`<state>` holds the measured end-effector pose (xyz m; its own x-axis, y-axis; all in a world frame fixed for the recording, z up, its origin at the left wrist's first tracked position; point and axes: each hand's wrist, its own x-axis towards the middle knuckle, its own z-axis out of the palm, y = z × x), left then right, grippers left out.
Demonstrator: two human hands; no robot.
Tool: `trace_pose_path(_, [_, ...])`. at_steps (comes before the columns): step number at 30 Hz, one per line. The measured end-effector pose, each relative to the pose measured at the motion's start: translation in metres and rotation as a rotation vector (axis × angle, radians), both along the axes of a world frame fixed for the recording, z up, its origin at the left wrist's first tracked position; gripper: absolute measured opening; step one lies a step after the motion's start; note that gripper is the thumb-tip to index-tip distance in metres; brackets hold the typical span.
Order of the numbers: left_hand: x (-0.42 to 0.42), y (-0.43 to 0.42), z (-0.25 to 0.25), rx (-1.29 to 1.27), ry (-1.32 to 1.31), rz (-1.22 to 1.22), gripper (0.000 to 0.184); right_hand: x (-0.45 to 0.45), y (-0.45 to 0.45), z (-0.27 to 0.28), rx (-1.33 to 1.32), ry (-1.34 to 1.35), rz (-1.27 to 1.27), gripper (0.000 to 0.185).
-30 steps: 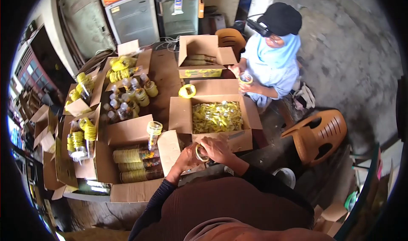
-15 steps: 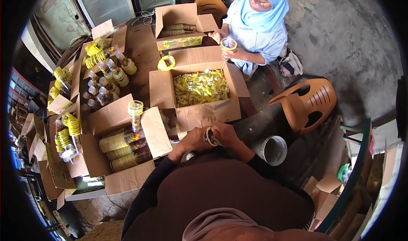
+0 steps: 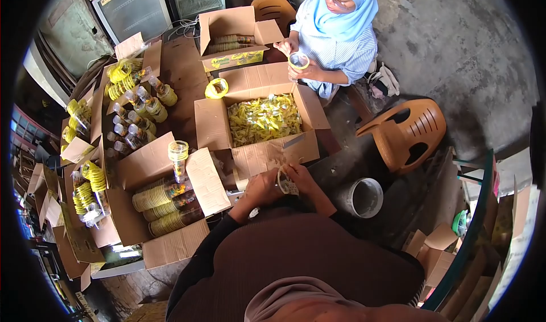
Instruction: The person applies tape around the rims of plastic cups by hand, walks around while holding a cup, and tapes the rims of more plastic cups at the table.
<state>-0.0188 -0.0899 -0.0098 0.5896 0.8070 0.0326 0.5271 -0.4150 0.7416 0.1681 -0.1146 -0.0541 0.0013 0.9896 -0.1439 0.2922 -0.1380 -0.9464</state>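
My left hand is closed on a clear plastic cup with a pale rim, held low in front of my body. On the cup's other side, my right hand has its fingers at the rim. Just beyond my hands stands an open carton full of small yellow-and-clear packets. To the left, another carton holds long stacks of cups with yellowish rims. A short stack of cups stands upright by that carton's flap.
A co-worker across the table holds a cup. Bottles and cartons of yellow-rimmed cups are at the left. A lemon-printed carton stands behind. An orange chair and a white bucket are at the right.
The view has tilted downward and shifted, so the cartons sit higher and further left. My hands keep hold of the cup, and its opening has turned a little. The co-worker still holds a cup.
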Motion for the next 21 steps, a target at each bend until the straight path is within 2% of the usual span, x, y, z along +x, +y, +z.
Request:
trace_pose_path(1, [-0.005, 0.002, 0.0, 0.008, -0.009, -0.031, 0.045, 0.001, 0.002, 0.007, 0.0, 0.002, -0.002, 0.034])
trace_pose_path(3, [-0.016, 0.006, -0.001, 0.015, -0.018, -0.062, 0.045, 0.005, 0.005, 0.022, 0.106, -0.208, 0.17, 0.033])
trace_pose_path(4, [-0.021, 0.009, -0.001, -0.028, -0.065, -0.105, 0.045, 0.003, 0.004, 0.031, 0.109, -0.207, 0.17, 0.033])
trace_pose_path(6, [-0.026, 0.015, 0.001, -0.061, -0.113, -0.144, 0.045, -0.002, 0.008, 0.044, 0.188, -0.386, 0.358, 0.033])
trace_pose_path(10, [-0.025, 0.015, 0.014, -0.063, -0.077, -0.179, 0.048, -0.006, 0.017, 0.041, 0.255, -0.344, 0.364, 0.035])
trace_pose_path(12, [-0.021, 0.016, 0.016, -0.027, -0.002, -0.124, 0.052, -0.003, 0.023, 0.041, 0.145, -0.477, 0.408, 0.028])
trace_pose_path(14, [-0.02, 0.022, 0.006, 0.053, 0.124, -0.121, 0.056, 0.005, 0.018, 0.044, 0.229, -0.491, 0.399, 0.025])
trace_pose_path(15, [-0.014, 0.031, -0.024, 0.115, 0.017, -0.162, 0.061, 0.006, 0.029, 0.047, 0.296, -0.484, 0.417, 0.023])
trace_pose_path(16, [-0.01, 0.025, 0.001, 0.052, -0.114, -0.109, 0.059, 0.007, 0.04, 0.047, 0.321, -0.475, 0.478, 0.023])
trace_pose_path(18, [0.006, 0.026, 0.02, 0.049, 0.035, -0.096, 0.052, 0.027, 0.037, 0.041, 0.266, -0.441, 0.416, 0.02])
trace_pose_path(19, [0.016, 0.03, 0.02, 0.043, 0.03, -0.102, 0.052, 0.035, 0.04, 0.032, 0.36, -0.451, 0.378, 0.018])
trace_pose_path(21, [0.033, 0.033, 0.015, 0.21, -0.056, -0.052, 0.045, 0.048, 0.048, 0.036, 0.399, -0.466, 0.335, 0.017])
